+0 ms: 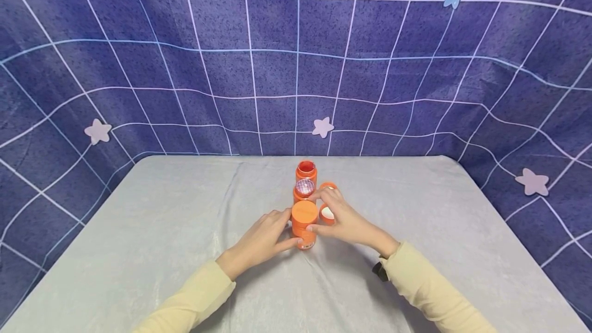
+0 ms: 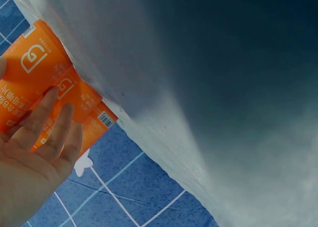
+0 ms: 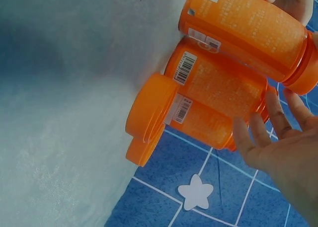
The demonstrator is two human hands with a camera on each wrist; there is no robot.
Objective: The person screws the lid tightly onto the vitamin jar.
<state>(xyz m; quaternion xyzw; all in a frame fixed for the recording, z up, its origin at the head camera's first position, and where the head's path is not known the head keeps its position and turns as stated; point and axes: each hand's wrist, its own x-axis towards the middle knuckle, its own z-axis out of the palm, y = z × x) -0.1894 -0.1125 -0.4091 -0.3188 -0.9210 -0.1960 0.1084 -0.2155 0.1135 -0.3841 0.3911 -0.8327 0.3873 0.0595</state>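
Observation:
Three orange bottles stand in a row. My left hand (image 1: 265, 238) holds the body of the nearest bottle (image 1: 306, 240), thumb in front and fingers at its left side. On top of that bottle is an orange cap (image 1: 304, 213), with the thumb and a finger of my right hand (image 1: 342, 220) at its rim. Behind it the middle bottle (image 3: 218, 83) has no cap, and a shiny patterned foil seal (image 1: 305, 186) covers its mouth. The farthest bottle (image 1: 306, 169) has an uncovered mouth. Lettering and barcodes mark the bottle sides.
Two loose orange caps lie right of the bottles: a nearer cap (image 3: 151, 108) with a white inside and a farther cap (image 1: 329, 185). A pale grey cloth (image 1: 185, 209) covers the table. Behind hangs a blue curtain (image 1: 273, 71) with lines and stars.

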